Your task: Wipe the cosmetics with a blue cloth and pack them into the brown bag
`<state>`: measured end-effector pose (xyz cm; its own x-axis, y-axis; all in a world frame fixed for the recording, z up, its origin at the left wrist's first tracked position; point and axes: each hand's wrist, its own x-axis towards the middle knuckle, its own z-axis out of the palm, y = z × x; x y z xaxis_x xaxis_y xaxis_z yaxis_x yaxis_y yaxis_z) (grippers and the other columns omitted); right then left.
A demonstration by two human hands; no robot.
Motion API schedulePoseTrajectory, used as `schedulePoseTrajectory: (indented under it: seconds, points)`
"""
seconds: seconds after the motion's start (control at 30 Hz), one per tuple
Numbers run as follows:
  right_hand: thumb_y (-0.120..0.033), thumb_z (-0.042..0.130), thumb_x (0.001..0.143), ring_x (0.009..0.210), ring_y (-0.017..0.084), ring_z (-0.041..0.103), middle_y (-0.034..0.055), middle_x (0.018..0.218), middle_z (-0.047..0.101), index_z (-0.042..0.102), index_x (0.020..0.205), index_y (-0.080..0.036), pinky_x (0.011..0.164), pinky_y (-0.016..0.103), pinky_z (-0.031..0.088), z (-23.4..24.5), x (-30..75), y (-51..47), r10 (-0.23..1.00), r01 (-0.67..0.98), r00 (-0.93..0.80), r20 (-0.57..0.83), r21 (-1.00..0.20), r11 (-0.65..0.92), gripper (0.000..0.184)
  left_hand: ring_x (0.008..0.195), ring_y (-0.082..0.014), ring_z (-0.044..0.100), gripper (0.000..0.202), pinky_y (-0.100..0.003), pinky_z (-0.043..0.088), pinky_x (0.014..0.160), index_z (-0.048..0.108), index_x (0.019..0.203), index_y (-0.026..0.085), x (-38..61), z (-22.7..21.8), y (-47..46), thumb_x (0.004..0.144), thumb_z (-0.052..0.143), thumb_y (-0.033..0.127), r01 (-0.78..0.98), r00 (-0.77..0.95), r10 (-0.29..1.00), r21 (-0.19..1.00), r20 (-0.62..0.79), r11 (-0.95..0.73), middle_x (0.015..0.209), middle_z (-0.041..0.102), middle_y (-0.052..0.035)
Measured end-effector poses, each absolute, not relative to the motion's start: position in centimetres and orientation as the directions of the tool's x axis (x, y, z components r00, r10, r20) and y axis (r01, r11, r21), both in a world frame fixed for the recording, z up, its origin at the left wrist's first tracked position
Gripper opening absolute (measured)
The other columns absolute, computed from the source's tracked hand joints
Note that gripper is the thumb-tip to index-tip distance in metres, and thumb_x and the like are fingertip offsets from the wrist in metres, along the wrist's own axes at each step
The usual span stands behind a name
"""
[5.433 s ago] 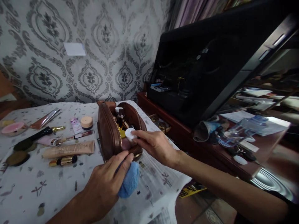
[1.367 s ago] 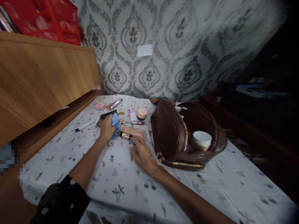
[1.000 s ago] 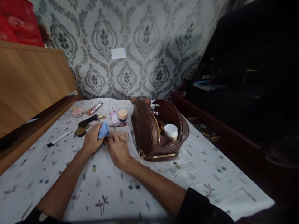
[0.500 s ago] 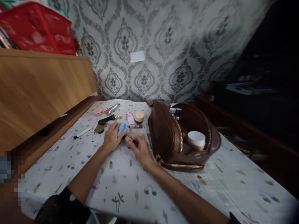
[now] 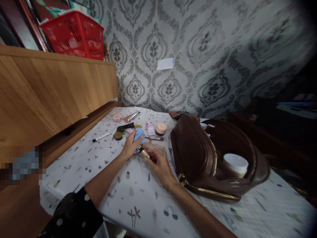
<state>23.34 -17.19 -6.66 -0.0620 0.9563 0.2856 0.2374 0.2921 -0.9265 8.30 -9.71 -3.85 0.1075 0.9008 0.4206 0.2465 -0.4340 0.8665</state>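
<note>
My left hand (image 5: 129, 145) is closed on a light blue cloth (image 5: 139, 133). In my right hand (image 5: 160, 167) is a small gold-and-dark cosmetic tube (image 5: 144, 152), held tilted by the fingers, its upper end close to the cloth. Whether cloth and tube touch I cannot tell. Just behind the cloth lies a lip gloss tube (image 5: 156, 138). A peach-lidded jar (image 5: 161, 129) and a pink-and-white squeeze tube (image 5: 150, 128) stand or lie beyond it. A beige flat item (image 5: 158, 148), partly hidden by my right hand, lies beside the bag.
An unzipped brown cosmetic bag (image 5: 192, 148) stands at the right, with a white-lidded jar (image 5: 235, 163) inside. Left of my hands are a white pen-like tube (image 5: 102, 137), a round olive-lidded pot (image 5: 118, 135) and a pink compact (image 5: 117, 117). A wooden cabinet (image 5: 56, 89) borders the table.
The view has swung left, so everything sits farther right. The gold-and-dark tube now shows more clearly between my hands. Both hands keep their holds.
</note>
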Motion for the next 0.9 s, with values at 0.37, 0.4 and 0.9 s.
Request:
schedulePoseTrajectory:
  seconds: [0.37,0.4,0.9]
  points:
    - [-0.028,0.060,0.074,0.061,0.015,0.053,0.0019,0.078,0.065,0.065,0.105,-0.017,0.059,0.027,0.045,-6.1,23.6,-17.6,0.942,0.369,-0.080,0.326,-0.868,0.331,0.034,0.091,-0.0174,0.066,0.049,-0.026,0.054,0.078,0.066,0.113,0.021,9.9,-5.0,-10.0,0.078,0.070,0.054,-0.193,0.026,0.987,0.970,0.159,-0.151,0.102,0.071,-0.0050]
    - [-0.029,0.060,0.074,0.061,0.015,0.053,0.0020,0.078,0.064,0.065,0.106,-0.016,0.059,0.027,0.045,-6.1,23.6,-17.6,0.942,0.372,-0.084,0.324,-0.867,0.331,0.035,0.087,-0.0173,0.067,0.051,-0.026,0.055,0.074,0.066,0.113,0.020,10.0,-5.0,-10.1,0.078,0.068,0.057,-0.189,0.040,0.989,0.973,0.140,-0.130,0.099,0.071,-0.0051]
    - [-0.037,0.059,0.078,0.064,0.015,0.052,0.0033,0.081,0.058,0.057,0.090,-0.017,0.056,0.026,0.045,-6.2,23.3,-17.6,0.954,0.222,-0.015,0.299,-0.929,0.294,0.023,0.093,-0.0223,0.061,0.029,-0.034,0.048,0.089,0.061,0.102,0.018,10.2,-4.0,-11.9,0.094,0.046,0.041,0.267,0.355,0.852,0.831,0.385,-0.487,0.095,0.067,-0.0065]
